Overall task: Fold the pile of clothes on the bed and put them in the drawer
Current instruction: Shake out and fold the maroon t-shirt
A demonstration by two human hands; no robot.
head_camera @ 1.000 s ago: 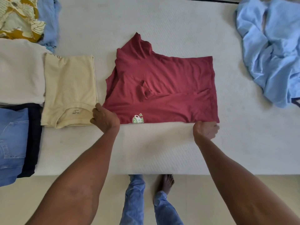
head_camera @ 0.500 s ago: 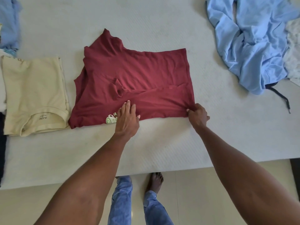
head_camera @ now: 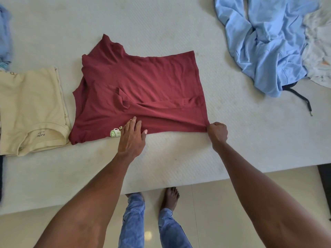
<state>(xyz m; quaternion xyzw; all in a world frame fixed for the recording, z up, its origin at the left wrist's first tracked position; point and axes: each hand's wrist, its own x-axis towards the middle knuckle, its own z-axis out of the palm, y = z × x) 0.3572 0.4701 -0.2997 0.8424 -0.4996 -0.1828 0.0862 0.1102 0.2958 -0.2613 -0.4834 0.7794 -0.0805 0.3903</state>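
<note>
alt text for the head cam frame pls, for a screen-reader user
A person folds a maroon T-shirt on a white bed: the left hand lies flat on its near edge while the right hand pinches its near right corner. A folded cream T-shirt lies to its left, a crumpled light blue garment at far right.

A half-folded shirt [head_camera: 139, 90] lies mid-bed [head_camera: 161, 24], near the front edge. A folded shirt [head_camera: 32, 108] sits just beside it toward the left edge. A crumpled garment [head_camera: 265, 43] lies at the back right corner, well apart, a corded end [head_camera: 304, 102] trailing forward from it.
</note>
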